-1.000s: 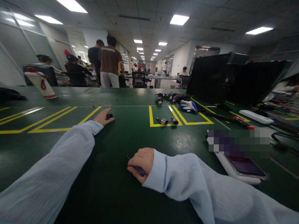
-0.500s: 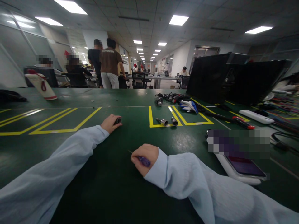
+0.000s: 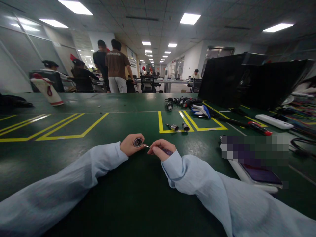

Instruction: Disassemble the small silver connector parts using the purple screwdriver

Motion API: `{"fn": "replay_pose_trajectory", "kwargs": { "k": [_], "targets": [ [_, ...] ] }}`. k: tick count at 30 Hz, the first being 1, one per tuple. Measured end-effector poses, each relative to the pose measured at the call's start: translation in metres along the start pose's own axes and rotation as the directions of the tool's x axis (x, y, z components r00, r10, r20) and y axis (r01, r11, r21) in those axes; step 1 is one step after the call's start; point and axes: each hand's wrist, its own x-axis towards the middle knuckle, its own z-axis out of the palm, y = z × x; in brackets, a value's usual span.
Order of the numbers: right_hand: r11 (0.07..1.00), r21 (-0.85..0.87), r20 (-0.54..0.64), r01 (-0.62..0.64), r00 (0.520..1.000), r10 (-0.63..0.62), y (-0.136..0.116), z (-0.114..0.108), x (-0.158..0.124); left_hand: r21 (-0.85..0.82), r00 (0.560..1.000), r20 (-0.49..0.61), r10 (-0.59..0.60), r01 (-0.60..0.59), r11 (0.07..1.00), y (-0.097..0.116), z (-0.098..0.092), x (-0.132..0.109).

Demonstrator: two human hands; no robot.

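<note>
- At the far left, a dark bundle (image 3: 15, 101) is cut off by the picture's edge; I cannot tell what it is.
- Next comes a white cup (image 3: 49, 93) with red trim, near the table's far edge; its contents are hidden.
- Yellow tape (image 3: 59, 137) marks out boxes on the tabletop before it.
- The left hand (image 3: 132, 144) is wrapped around a round metal part (image 3: 137, 142), above the middle of the table. The part's open end faces the camera; its inside is too dark and small to read.
- The right hand (image 3: 162, 148) grips a screwdriver (image 3: 168, 152), its purple handle partly covered by the palm. The thin shaft points left to the part; whether the tip touches it, I cannot tell.
- Below the hands, green table (image 3: 138, 197) stretches between the sleeves to the bottom edge.
- Right of the hands, two metal plugs (image 3: 174, 127) lie by the front strip of another taped box.
- Behind them sits a jumble of plugs (image 3: 181, 101), beside a blue-and-white glove (image 3: 201, 111).
- Further right, a phone (image 3: 261, 172) rests on something white, its upper end masked by blocks.
- Cables run out of view at the right edge.
</note>
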Motion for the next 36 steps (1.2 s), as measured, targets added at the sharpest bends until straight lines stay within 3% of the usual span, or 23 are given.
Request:
{"fn": "replay_pose_trajectory", "kwargs": {
  "k": [5, 11, 13, 16, 19, 21, 23, 25, 27, 29, 31, 33, 36],
  "targets": [
    [0.964, -0.25, 0.023, 0.094, 0.996, -0.091, -0.002, 0.003, -0.005, 0.096, 0.997, 0.008, 0.08, -0.08, 0.992, 0.01, 0.008, -0.007],
    [0.803, -0.544, 0.076, 0.245, 0.967, -0.243, -0.008, 0.007, -0.012, 0.211, 0.991, 0.042, 0.126, -0.132, 0.969, 0.017, 0.011, -0.013],
    [0.862, -0.476, 0.047, 0.177, 0.983, -0.176, -0.009, 0.006, -0.011, 0.227, 0.989, 0.051, 0.141, -0.149, 0.962, 0.019, 0.011, -0.014],
    [0.991, -0.118, 0.022, -0.065, 0.997, 0.068, -0.009, 0.001, -0.005, 0.219, 0.987, 0.057, 0.147, -0.156, 0.963, 0.021, 0.01, -0.015],
    [0.953, 0.196, 0.084, -0.232, 0.972, 0.22, -0.007, -0.005, 0.001, 0.181, 0.989, 0.048, 0.137, -0.143, 0.973, 0.021, 0.009, -0.016],
    [0.935, 0.247, 0.091, -0.256, 0.966, 0.241, -0.005, -0.006, 0.002, 0.166, 0.991, 0.04, 0.128, -0.133, 0.977, 0.021, 0.01, -0.016],
    [0.966, 0.157, 0.059, -0.205, 0.978, 0.198, -0.005, -0.004, 0.0, 0.189, 0.993, 0.036, 0.116, -0.12, 0.974, 0.021, 0.01, -0.016],
    [0.993, -0.083, 0.019, -0.085, 0.996, 0.087, -0.006, 0.0, -0.005, 0.26, 0.994, 0.038, 0.104, -0.111, 0.959, 0.021, 0.012, -0.017],
    [0.94, -0.337, 0.024, 0.05, 0.999, -0.044, -0.007, 0.003, -0.01, 0.345, 0.994, 0.044, 0.1, -0.11, 0.932, 0.021, 0.013, -0.018],
    [0.891, -0.441, 0.042, 0.106, 0.994, -0.098, -0.008, 0.005, -0.013, 0.397, 0.993, 0.058, 0.106, -0.12, 0.91, 0.022, 0.013, -0.019],
    [0.935, -0.352, 0.034, 0.036, 0.999, -0.026, -0.01, 0.004, -0.012, 0.402, 0.991, 0.068, 0.117, -0.134, 0.906, 0.023, 0.013, -0.02],
    [0.987, -0.112, 0.042, -0.115, 0.992, 0.12, -0.01, 0.0, -0.007, 0.376, 0.989, 0.063, 0.131, -0.145, 0.915, 0.023, 0.012, -0.021],
    [0.922, 0.238, 0.125, -0.305, 0.951, 0.282, -0.007, -0.005, 0.002, 0.312, 0.989, 0.049, 0.141, -0.149, 0.938, 0.02, 0.01, -0.02]
  ]
}}
